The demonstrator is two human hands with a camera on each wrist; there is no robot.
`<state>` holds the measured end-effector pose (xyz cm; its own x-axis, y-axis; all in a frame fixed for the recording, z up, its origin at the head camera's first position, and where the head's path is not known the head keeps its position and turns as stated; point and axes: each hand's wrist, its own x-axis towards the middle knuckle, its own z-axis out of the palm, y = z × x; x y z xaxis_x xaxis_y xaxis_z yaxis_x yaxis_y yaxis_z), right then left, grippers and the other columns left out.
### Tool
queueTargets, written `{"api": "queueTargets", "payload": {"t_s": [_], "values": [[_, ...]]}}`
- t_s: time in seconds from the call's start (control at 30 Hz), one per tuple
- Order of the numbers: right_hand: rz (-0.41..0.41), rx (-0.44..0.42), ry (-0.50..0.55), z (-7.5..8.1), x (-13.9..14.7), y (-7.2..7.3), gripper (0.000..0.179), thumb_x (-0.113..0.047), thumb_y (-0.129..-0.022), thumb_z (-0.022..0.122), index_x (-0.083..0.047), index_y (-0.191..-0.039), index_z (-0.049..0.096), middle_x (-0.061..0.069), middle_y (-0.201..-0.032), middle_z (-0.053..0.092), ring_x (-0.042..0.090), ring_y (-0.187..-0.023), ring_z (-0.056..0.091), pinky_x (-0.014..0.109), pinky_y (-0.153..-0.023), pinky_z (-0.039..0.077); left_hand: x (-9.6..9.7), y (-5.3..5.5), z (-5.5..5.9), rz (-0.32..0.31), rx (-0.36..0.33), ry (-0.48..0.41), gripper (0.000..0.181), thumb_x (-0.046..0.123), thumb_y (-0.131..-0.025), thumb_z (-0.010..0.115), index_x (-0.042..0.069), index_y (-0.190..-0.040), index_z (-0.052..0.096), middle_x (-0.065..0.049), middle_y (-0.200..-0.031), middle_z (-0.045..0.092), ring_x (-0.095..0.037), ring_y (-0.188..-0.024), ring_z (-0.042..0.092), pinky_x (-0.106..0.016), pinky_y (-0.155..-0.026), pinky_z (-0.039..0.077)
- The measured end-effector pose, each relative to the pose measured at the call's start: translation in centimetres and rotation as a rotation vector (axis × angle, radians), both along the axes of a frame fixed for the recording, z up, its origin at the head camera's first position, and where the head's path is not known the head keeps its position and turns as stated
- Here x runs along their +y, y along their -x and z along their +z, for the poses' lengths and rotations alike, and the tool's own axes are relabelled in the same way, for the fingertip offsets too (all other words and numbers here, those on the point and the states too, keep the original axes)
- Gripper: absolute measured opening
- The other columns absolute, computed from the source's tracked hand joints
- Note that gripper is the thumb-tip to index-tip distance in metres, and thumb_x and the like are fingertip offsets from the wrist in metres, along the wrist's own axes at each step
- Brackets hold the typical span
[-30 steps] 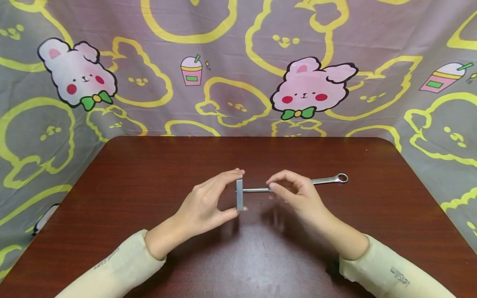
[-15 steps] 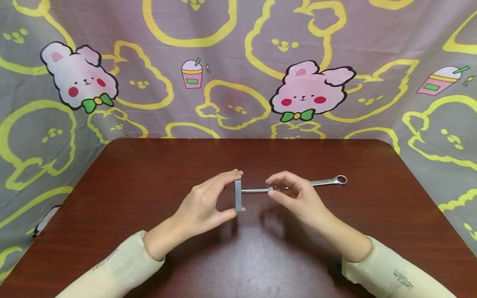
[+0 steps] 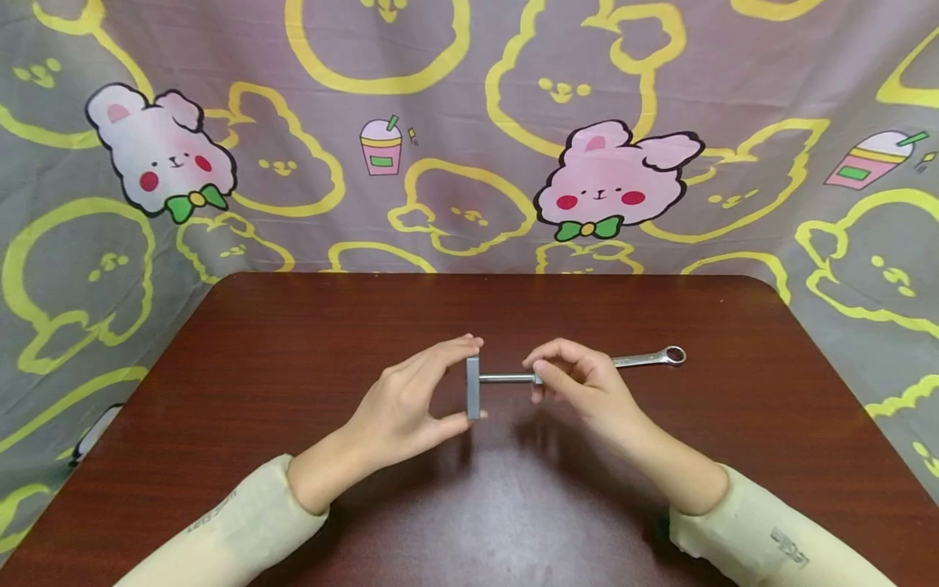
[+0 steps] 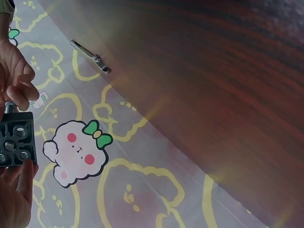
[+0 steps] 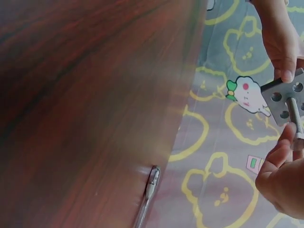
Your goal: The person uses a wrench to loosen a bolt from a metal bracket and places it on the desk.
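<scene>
My left hand (image 3: 399,403) grips a square grey metal plate (image 3: 473,389) on edge, fingertips at its top and thumb at its bottom. Several round holes show in the plate (image 5: 284,97) in the right wrist view; its other face, in the left wrist view, is ribbed. A bolt (image 3: 508,378) sticks out sideways from the plate's middle, part of its shaft threaded. At the bolt's far end my right hand (image 3: 587,387) pinches the hex head (image 5: 298,143) between thumb and fingers, which partly cover it in the head view.
Behind my right hand a combination wrench (image 3: 649,359) lies on the dark brown tabletop (image 3: 352,318), its ring end to the right and its other end hidden. A cartoon-printed curtain (image 3: 469,187) hangs around the back and sides of the table.
Half a second ago the right thumb sat lower and bared the hex head; now it has moved up and pinches the head again. The left hand still holds the plate, nearly in place.
</scene>
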<state>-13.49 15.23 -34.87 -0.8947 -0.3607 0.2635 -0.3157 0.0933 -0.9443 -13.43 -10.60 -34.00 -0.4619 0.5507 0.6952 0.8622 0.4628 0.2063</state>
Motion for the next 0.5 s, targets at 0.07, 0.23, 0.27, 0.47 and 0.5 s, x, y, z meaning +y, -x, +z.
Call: {"api": "queueTargets", "payload": {"t_s": [0.07, 0.23, 0.27, 0.47, 0.5], "values": [[-0.017, 0.043, 0.001, -0.12, -0.15, -0.01, 0.017, -0.001, -0.093, 0.064, 0.005, -0.109, 0.061, -0.007, -0.087, 0.066, 0.006, -0.077, 0.061, 0.022, -0.066, 0.054, -0.13, 0.01, 0.02, 0.011, -0.009, -0.009, 0.073, 0.019, -0.069, 0.09, 0.001, -0.13, 0.053, -0.01, -0.132, 0.064, -0.025, -0.122, 0.063, -0.035, -0.098, 0.055], [-0.039, 0.097, -0.046, -0.25, -0.31, 0.01, 0.029, 0.009, -0.084, 0.069, 0.005, -0.111, 0.061, -0.014, -0.094, 0.066, 0.006, -0.082, 0.059, 0.023, -0.068, 0.055, -0.41, 0.04, 0.11, 0.028, -0.022, -0.016, 0.075, 0.019, -0.069, 0.09, 0.002, -0.132, 0.052, -0.01, -0.133, 0.064, -0.024, -0.121, 0.064, -0.035, -0.096, 0.056], [-0.037, 0.09, -0.057, -0.2, -0.29, 0.0, 0.029, 0.008, -0.084, 0.07, 0.004, -0.112, 0.062, -0.015, -0.095, 0.066, 0.007, -0.083, 0.059, 0.024, -0.069, 0.055, -0.42, 0.06, 0.12, 0.026, -0.021, -0.012, 0.074, 0.019, -0.069, 0.089, 0.002, -0.131, 0.052, -0.01, -0.133, 0.064, -0.024, -0.121, 0.064, -0.036, -0.097, 0.055], [-0.01, 0.02, -0.079, 0.19, -0.1, 0.0, 0.022, -0.002, -0.091, 0.066, 0.0, -0.113, 0.064, -0.003, -0.099, 0.068, 0.011, -0.086, 0.064, 0.026, -0.072, 0.056, -0.36, 0.18, 0.06, 0.004, -0.008, -0.01, 0.072, 0.019, -0.069, 0.089, 0.001, -0.129, 0.053, -0.01, -0.132, 0.064, -0.024, -0.122, 0.063, -0.035, -0.1, 0.053], [-0.001, -0.005, -0.064, 0.23, -0.1, 0.03, 0.02, -0.004, -0.093, 0.064, -0.001, -0.113, 0.064, -0.002, -0.098, 0.068, 0.011, -0.085, 0.066, 0.025, -0.072, 0.056, -0.36, 0.18, 0.04, 0.003, -0.004, -0.011, 0.072, 0.019, -0.069, 0.089, 0.001, -0.129, 0.053, -0.011, -0.132, 0.064, -0.025, -0.122, 0.063, -0.035, -0.1, 0.053]]}}
